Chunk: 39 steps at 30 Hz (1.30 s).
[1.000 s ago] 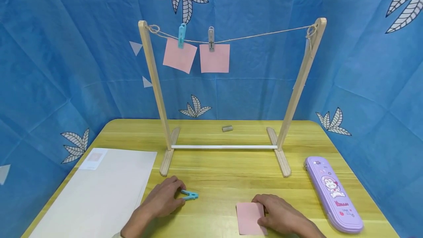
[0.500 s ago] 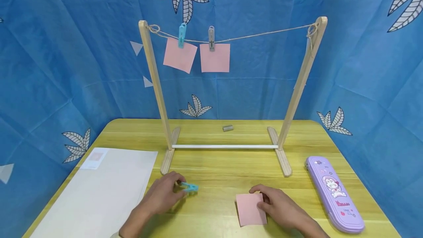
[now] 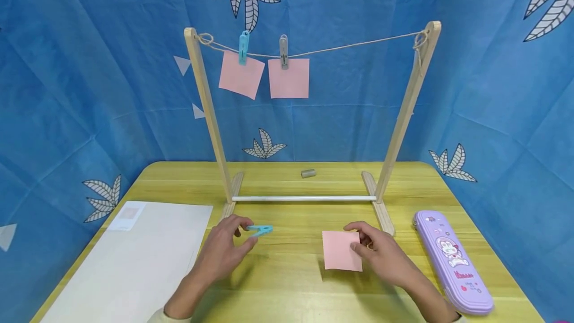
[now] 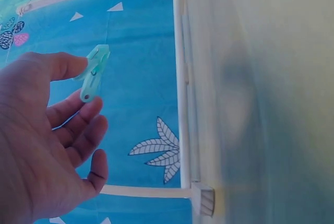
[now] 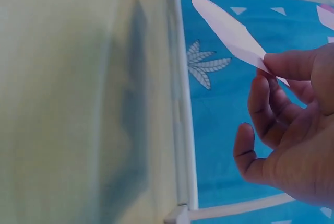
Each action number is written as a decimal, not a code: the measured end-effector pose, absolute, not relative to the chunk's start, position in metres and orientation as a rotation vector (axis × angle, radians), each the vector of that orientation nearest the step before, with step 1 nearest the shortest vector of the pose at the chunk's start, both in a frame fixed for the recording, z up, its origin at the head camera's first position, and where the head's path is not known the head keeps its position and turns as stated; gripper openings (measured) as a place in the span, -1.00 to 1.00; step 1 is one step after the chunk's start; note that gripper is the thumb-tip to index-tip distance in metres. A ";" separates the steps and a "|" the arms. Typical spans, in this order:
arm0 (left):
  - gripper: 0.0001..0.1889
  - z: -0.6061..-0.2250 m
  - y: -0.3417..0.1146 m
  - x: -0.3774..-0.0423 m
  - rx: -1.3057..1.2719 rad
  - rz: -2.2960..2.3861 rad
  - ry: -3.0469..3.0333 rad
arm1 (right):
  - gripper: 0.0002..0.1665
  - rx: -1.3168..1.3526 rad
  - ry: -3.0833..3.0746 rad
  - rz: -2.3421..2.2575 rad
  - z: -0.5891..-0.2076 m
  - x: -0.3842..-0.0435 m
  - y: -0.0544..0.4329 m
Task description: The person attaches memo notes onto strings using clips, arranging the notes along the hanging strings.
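Observation:
Between thumb and forefinger, my left hand (image 3: 222, 249) pinches a light-blue clothespin (image 3: 260, 230) by its handle ends, over the table. The left wrist view shows the same clothespin (image 4: 95, 72) at the fingertips, other fingers loosely curled. My right hand (image 3: 383, 254) pinches a square pink paper (image 3: 342, 250) by its right edge, raised above the table with a shadow below. Beyond both hands, a twine line (image 3: 354, 46) is strung across a wooden stand. On it hang two pink papers, one under a blue clothespin (image 3: 243, 48), the other under a grey clothespin (image 3: 284, 52).
The stand's wooden posts (image 3: 405, 113) and white crossbar (image 3: 305, 198) rise ahead of the hands. A small grey clothespin-like piece (image 3: 308, 173) lies behind the bar. White sheets (image 3: 130, 258) cover the table's left; a purple pencil case (image 3: 453, 263) lies at right.
Both hands have lifted and moved forward, away from the table's near edge. The clothespin and the pink paper have risen with them; the paper has come up off the table.

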<state>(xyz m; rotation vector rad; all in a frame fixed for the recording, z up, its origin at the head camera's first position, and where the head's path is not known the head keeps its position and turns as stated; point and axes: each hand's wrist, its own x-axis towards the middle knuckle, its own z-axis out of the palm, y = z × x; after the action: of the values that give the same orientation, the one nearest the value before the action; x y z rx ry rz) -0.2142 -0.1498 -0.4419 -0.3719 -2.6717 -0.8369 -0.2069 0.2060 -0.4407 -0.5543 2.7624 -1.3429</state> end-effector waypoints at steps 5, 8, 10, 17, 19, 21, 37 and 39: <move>-0.71 -0.434 -0.146 -0.219 -0.390 -0.887 -2.584 | -0.68 -0.506 2.831 -1.440 -0.425 -0.214 0.209; -0.70 -0.426 -0.144 -0.221 -0.391 -0.893 -2.554 | -0.69 -0.482 2.954 -1.458 -0.413 -0.219 0.210; -0.71 -0.421 -0.142 -0.223 -0.394 -0.901 -2.548 | -0.69 -0.478 3.030 -1.481 -0.404 -0.224 0.212; -0.71 -0.402 -0.138 -0.230 -0.399 -0.985 -2.542 | -0.65 -0.518 3.186 -1.615 -0.371 -0.239 0.215; -0.71 -0.396 -0.136 -0.233 -0.410 -0.996 -2.532 | -0.64 -0.523 3.203 -1.628 -0.362 -0.242 0.214; -0.70 -0.390 -0.135 -0.236 -0.433 -1.004 -2.516 | -0.64 -0.524 3.205 -1.645 -0.353 -0.246 0.213; -0.67 -0.328 -0.115 -0.261 -0.628 -0.960 -2.337 | -0.59 -0.542 3.180 -1.763 -0.308 -0.288 0.200; -0.66 -0.321 -0.112 -0.263 -0.640 -0.952 -2.308 | -0.59 -0.509 3.167 -1.793 -0.305 -0.292 0.199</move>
<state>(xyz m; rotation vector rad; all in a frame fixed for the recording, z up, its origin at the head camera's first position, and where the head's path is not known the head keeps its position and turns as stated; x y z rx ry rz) -0.2633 -0.1121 -0.3206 -0.6397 -2.3082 -0.9519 -0.2916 0.1989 -0.3050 -0.5091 3.1668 -1.7934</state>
